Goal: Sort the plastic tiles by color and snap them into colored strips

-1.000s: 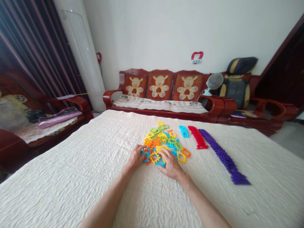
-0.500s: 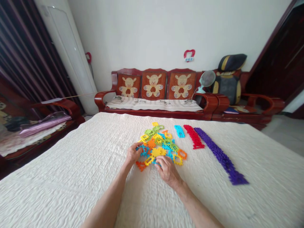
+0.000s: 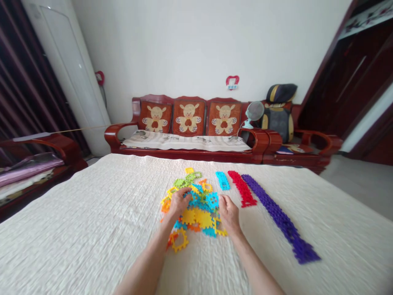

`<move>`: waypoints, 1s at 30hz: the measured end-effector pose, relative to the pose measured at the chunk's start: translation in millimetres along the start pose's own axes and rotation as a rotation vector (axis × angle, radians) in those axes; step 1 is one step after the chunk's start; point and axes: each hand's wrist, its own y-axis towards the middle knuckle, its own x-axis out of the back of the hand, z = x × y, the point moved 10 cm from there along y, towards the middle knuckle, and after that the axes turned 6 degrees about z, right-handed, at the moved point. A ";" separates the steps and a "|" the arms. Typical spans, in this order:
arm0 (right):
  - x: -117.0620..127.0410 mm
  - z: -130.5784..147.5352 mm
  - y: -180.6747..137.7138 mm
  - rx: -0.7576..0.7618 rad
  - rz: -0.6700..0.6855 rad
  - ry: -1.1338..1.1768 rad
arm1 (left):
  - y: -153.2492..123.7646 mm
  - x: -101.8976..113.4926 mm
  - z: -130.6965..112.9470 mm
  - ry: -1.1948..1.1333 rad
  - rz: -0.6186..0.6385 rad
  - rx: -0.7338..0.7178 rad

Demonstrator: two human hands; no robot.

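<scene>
A heap of interlocking plastic pieces in yellow, blue, green and orange lies on the quilted cover, with two yellow pieces (image 3: 196, 218) prominent in it. My left hand (image 3: 180, 201) is at the heap's left side, its thumb and fingers closed on a blue interlocking piece (image 3: 194, 199). From the right, my right hand (image 3: 229, 213) pinches the edge of another blue interlocking piece (image 3: 212, 200), which has round holes. At the heap's near left lies a yellow frame-shaped piece (image 3: 179, 241) beside some orange ones.
Right of the heap lie a short blue strip (image 3: 222, 180), a red strip (image 3: 242, 189) and a long purple strip (image 3: 281, 217) of joined pieces. Beyond the white quilted cover (image 3: 92, 213) stand a wooden sofa (image 3: 184, 155) and a small fan (image 3: 255, 111).
Both hands have moved up to blue pieces, the right hand also to the heap's right side. Pieces in the heap have shifted and spread toward me. The view has tilted and turned slightly.
</scene>
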 end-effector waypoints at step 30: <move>16.7 -53.4 15.4 0.074 0.004 -0.291 | 26.4 107.7 116.8 0.205 -0.279 0.282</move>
